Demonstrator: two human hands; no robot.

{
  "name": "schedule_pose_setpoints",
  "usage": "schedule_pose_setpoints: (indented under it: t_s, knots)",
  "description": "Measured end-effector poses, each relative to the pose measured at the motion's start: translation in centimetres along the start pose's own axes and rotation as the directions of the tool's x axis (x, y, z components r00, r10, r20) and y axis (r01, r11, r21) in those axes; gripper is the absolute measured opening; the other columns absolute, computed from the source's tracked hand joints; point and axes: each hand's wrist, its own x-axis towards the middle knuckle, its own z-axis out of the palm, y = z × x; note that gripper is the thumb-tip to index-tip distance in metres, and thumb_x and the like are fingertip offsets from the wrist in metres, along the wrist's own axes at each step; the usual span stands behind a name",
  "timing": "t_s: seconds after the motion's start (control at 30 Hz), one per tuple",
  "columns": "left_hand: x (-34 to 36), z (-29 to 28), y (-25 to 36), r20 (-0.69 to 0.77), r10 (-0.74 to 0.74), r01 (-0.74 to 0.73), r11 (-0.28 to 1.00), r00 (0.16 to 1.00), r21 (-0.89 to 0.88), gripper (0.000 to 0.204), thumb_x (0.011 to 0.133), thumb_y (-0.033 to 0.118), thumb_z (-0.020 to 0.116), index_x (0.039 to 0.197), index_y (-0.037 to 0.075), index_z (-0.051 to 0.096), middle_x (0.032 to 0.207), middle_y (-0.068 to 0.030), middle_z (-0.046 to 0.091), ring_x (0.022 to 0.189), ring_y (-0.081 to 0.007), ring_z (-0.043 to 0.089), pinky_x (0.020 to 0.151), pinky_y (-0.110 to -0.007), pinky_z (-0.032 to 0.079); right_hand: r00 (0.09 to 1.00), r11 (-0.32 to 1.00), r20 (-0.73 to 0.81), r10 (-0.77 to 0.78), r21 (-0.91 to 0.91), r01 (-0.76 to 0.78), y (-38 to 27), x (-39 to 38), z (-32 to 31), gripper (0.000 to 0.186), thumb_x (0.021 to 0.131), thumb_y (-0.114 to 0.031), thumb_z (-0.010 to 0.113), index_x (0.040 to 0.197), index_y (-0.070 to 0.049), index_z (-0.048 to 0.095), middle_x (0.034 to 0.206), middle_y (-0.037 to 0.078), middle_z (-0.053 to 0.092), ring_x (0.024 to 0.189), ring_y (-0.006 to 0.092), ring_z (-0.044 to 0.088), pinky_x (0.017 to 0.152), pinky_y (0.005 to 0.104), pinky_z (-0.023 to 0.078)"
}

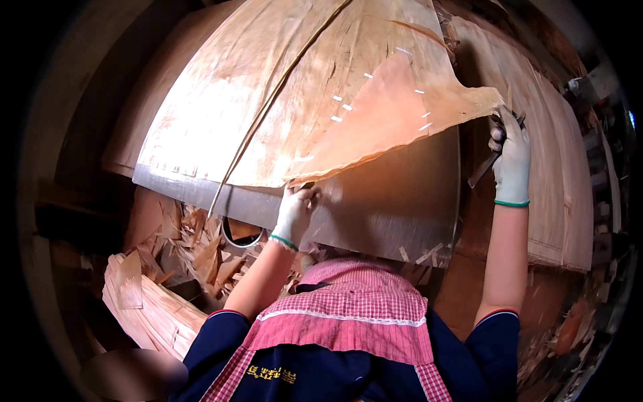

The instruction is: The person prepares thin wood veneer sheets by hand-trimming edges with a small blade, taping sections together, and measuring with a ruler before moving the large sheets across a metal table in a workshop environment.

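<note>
While the white-gloved left hand (297,213) pinches the near edge of a thin tan wood-veneer sheet (315,100) above the front edge of a grey metal table (382,228), the white-gloved right hand (512,153) — closed around a dark flat tool (483,171) — grips the sheet's corner past the table's right edge. The rest covers the table back from its front-left corner.

White glare across my veneer sheet (301,107) toward the left edge of the metal table (395,208), brown shade beneath its raised side, dim surroundings, fisheye-bent edges, black corners.
</note>
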Motion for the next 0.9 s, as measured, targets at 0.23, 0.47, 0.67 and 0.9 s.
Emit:
schedule_pose_setpoints:
  t_s: [0.23,0.47,0.67,0.9]
  knots:
    - [-1.3,-1.0,2.1,0.003,0.053,-0.052,0.985,0.999,-0.166,0.026,0.094,0.011,0.055,0.119,0.008,0.048,0.098,-0.0073,0.059,0.091,-0.0194,0.062,0.075,-0.028,0.055,0.999,0.999,-0.026,-0.028,0.035,0.029,-0.9,-1.5,1.3,0.012,0.090,-0.020,0.065,0.092,-0.010,0.060,0.077,-0.005,0.053,0.056,0.0026,0.044,0.047,0.0181,0.030]
    - [-5.6,-1.0,-1.3,-0.075,-0.209,0.216,0.970,0.975,0.110,0.022,0.088,0.001,0.055,0.110,-0.001,0.054,0.090,-0.0063,0.057,0.074,-0.0129,0.057,0.067,-0.026,0.052,0.987,0.991,-0.123,-0.104,0.069,0.113,-0.2,-1.1,0.9,0.014,0.090,-0.019,0.065,0.097,-0.006,0.063,0.079,-0.003,0.058,0.056,0.0034,0.045,0.048,0.0195,0.031]
    - [-10.6,-10.3,-0.4,0.459,-0.107,-0.296,0.632,0.882,0.716,0.018,0.086,0.004,0.060,0.101,-0.001,0.066,0.094,-0.0048,0.066,0.077,-0.0132,0.060,0.066,-0.024,0.049,0.991,0.992,-0.109,-0.079,0.092,0.089,0.3,-0.8,1.6,0.014,0.090,-0.019,0.065,0.097,-0.007,0.062,0.080,-0.003,0.056,0.058,0.0040,0.046,0.050,0.0194,0.033]
    - [-17.5,-38.9,10.0,-0.532,0.177,0.273,0.701,0.828,0.659,0.017,0.079,0.007,0.056,0.085,-0.001,0.069,0.064,-0.0085,0.063,0.056,-0.0208,0.060,0.055,-0.034,0.048,0.973,0.979,-0.211,-0.097,0.157,0.132,2.6,-2.2,-0.7,0.016,0.090,-0.024,0.062,0.093,-0.010,0.055,0.074,-0.002,0.048,0.054,0.0061,0.033,0.047,0.0214,0.027]
